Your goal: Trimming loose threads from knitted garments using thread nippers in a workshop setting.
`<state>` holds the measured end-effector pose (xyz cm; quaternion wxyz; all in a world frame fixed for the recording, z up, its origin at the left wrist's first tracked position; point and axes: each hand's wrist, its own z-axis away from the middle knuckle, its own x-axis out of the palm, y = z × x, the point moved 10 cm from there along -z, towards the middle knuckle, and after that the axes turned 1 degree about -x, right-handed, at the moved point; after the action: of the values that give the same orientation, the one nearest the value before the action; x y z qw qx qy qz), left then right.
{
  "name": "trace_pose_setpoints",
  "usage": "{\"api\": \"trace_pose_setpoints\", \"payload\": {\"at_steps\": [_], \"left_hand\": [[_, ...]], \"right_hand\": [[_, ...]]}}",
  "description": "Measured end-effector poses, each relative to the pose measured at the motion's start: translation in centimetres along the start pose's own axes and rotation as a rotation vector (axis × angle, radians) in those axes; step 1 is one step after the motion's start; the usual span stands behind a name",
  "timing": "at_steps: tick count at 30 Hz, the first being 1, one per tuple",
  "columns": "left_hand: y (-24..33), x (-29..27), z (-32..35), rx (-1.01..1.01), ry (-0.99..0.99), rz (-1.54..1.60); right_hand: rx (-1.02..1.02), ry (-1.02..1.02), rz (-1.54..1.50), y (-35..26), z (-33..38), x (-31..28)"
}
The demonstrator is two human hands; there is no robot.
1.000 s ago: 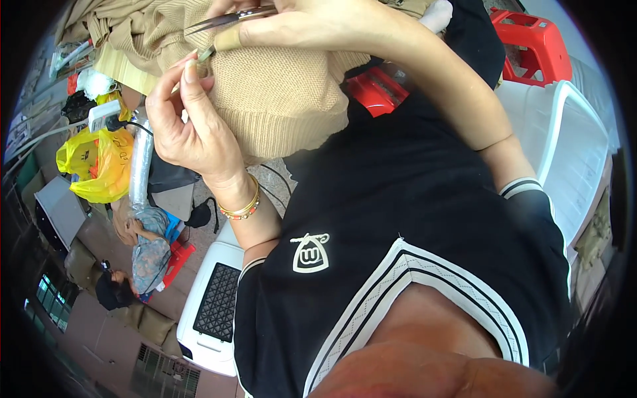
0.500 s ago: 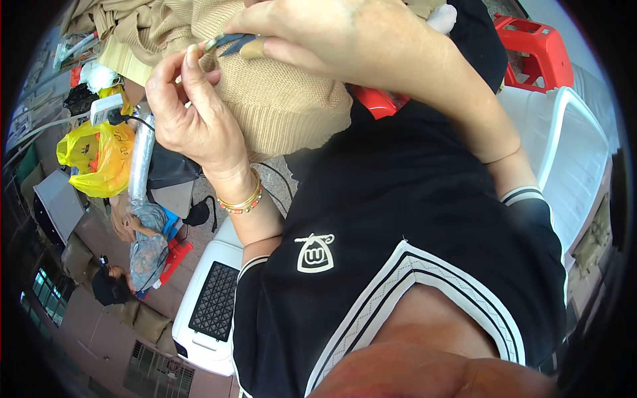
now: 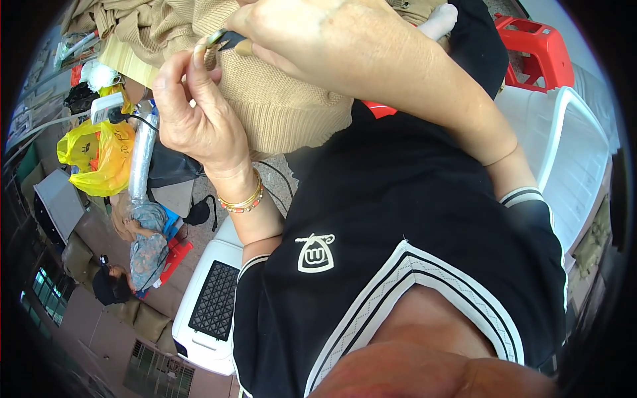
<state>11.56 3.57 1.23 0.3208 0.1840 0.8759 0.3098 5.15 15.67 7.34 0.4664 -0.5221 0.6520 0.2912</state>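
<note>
Since the earlier frames both hands have stayed at the top edge of the knit, the right hand (image 3: 332, 46) shifting left and lower across it so that its tool now meets the left fingertips; the left hand (image 3: 199, 113) has kept its raised pose.

Beige ribbed knit garment (image 3: 285, 113) lies bunched over the lap, upper centre of view, hanging down in front of the black shirt (image 3: 411, 219); more beige fabric piles behind it at the top left.

Left hand: thumb and forefinger pressed together, pinching something very fine at the knit's upper edge; whether a thread or a fold of fabric, cannot tell; other fingers loosely curled; beaded bracelets (image 3: 243, 201) on the wrist.

Right hand: fingers closed around a small dark metal tool (image 3: 225, 38), its tip pointing left and touching the knit just beside the left fingertips; kind of tool unclear, possibly snips.

Surroundings: white plastic chair (image 3: 570, 146) at right; red plastic stool (image 3: 534, 50) beyond it, upper right; yellow plastic bag (image 3: 99, 156) at left, just beside a roll wrapped in clear film (image 3: 141, 159); white crate with black grid panel (image 3: 212, 298) below the left forearm; another person (image 3: 142, 255) seen small at lower left, well apart.
</note>
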Motion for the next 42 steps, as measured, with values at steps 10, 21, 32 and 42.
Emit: {"api": "trace_pose_setpoints", "payload": {"at_steps": [10,21,32,42], "left_hand": [[-0.2,-0.3,0.2,-0.024,0.085,0.097],[-1.3,0.0,0.5,-0.133,0.064,0.209],[0.6,-3.8,2.7,-0.102,-0.114,-0.118],[-1.8,-3.9,6.3,-0.518,-0.833,-0.044]], "right_hand": [[0.096,0.026,-0.399,3.3,0.9,3.5],[0.200,-0.017,-0.636,4.5,0.0,4.0],[0.125,-0.159,-1.311,6.7,4.9,3.8],[-0.420,-0.060,-1.239,4.7,6.0,4.1]]}}
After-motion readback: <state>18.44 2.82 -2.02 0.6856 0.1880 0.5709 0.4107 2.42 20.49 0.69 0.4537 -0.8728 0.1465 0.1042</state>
